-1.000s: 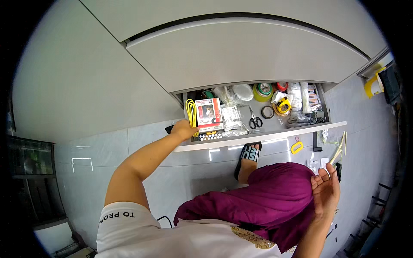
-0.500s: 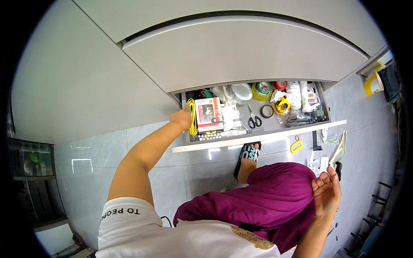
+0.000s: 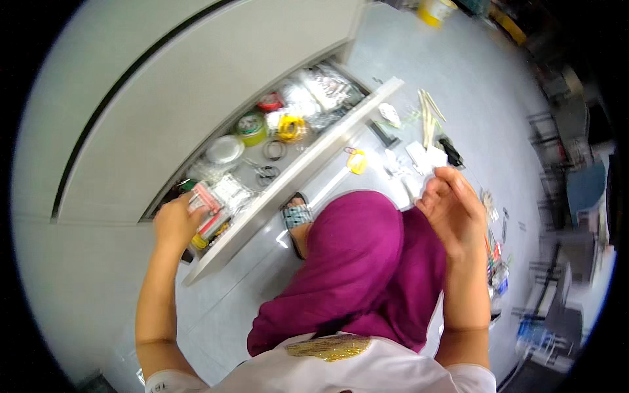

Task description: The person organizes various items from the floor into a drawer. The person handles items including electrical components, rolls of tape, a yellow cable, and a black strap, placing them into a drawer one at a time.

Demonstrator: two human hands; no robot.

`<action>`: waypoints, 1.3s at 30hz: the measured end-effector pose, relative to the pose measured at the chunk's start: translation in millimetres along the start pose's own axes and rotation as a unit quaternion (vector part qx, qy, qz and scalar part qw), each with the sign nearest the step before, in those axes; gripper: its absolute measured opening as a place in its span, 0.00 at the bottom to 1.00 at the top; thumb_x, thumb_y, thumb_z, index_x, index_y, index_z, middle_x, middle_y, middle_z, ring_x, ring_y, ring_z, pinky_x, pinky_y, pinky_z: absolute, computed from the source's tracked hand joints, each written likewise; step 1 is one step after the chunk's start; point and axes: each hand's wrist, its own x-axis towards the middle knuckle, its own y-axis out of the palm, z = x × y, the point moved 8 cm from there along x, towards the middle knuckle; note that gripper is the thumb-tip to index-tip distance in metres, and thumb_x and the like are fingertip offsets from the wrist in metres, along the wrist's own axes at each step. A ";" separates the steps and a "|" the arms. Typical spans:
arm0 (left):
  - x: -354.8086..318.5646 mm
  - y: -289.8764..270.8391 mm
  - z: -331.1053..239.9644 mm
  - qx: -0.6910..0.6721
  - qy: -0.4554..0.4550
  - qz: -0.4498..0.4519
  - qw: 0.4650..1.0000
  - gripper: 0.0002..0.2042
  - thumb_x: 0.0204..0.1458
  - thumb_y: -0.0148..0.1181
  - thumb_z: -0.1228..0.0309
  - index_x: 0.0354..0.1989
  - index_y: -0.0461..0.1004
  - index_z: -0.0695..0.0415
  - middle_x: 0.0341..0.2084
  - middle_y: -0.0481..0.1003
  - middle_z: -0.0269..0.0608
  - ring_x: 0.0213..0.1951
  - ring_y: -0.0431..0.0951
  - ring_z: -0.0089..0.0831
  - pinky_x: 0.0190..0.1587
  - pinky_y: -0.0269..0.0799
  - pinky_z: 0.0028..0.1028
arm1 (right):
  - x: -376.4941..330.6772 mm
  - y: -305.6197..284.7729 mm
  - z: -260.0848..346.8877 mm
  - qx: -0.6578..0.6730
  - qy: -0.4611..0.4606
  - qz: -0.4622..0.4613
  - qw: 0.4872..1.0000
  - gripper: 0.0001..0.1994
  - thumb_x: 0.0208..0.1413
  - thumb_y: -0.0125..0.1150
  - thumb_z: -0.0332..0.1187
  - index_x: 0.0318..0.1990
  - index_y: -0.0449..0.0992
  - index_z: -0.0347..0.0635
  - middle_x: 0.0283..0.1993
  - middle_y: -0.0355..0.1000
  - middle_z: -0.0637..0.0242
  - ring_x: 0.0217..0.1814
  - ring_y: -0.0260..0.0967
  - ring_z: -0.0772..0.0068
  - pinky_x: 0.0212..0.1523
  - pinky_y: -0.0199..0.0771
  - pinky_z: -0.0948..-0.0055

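My left hand (image 3: 174,226) is over the near-left end of an open drawer (image 3: 295,178), against a red and white box (image 3: 208,200). Part of a yellow cord coil (image 3: 198,242) shows just below that hand. Motion blur and the hand's own back hide what its fingers grip, if anything. My right hand (image 3: 455,213) hangs above the floor beside my knee, palm turned up, fingers loosely bent and apart, with nothing seen in it. Black-handled scissors (image 3: 267,175), a dark tape ring (image 3: 274,150), a green-yellow roll (image 3: 251,128) and a yellow tool (image 3: 291,128) lie in the drawer.
Clear plastic bags (image 3: 327,88) fill the drawer's far end. On the floor lie a yellow ring-shaped item (image 3: 356,161), pale sticks (image 3: 427,118), a dark bar (image 3: 384,134) and white pieces (image 3: 426,157). A yellow and white bucket (image 3: 436,12) stands farther off; dark racks line the right.
The whole view has turned, so the drawer now slants up to the right. My left hand has shifted from the drawer's left side toward the red and white box; my right hand is raised.
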 end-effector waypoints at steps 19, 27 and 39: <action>102.5 274.4 -480.9 0.082 0.416 0.370 0.827 0.20 0.45 0.62 0.56 0.42 0.76 0.57 0.29 0.77 0.47 0.35 0.77 0.40 0.39 0.71 0.33 | -50.9 -411.3 -62.7 0.156 -0.002 -0.427 0.891 0.10 0.54 0.55 0.35 0.39 0.72 0.39 0.26 0.71 0.66 0.23 0.68 0.75 0.26 0.69 0.72; 122.9 507.6 -498.9 -0.011 0.332 0.416 0.846 0.20 0.44 0.62 0.56 0.39 0.77 0.59 0.33 0.77 0.47 0.37 0.77 0.42 0.43 0.71 0.34 | 38.3 -492.5 -145.9 -0.656 0.063 -0.366 0.657 0.23 0.39 0.67 0.36 0.46 0.71 0.39 0.44 0.69 0.56 0.51 0.63 0.54 0.48 0.65 0.60; 50.4 541.6 -553.3 -0.342 -0.051 0.522 0.780 0.29 0.50 0.59 0.53 0.49 0.64 0.67 0.41 0.70 0.44 0.42 0.70 0.30 0.41 0.68 0.29 | 48.6 -510.7 -165.5 -0.462 0.096 -0.370 0.800 0.14 0.42 0.61 0.31 0.39 0.76 0.34 0.31 0.74 0.54 0.33 0.73 0.59 0.37 0.71 0.67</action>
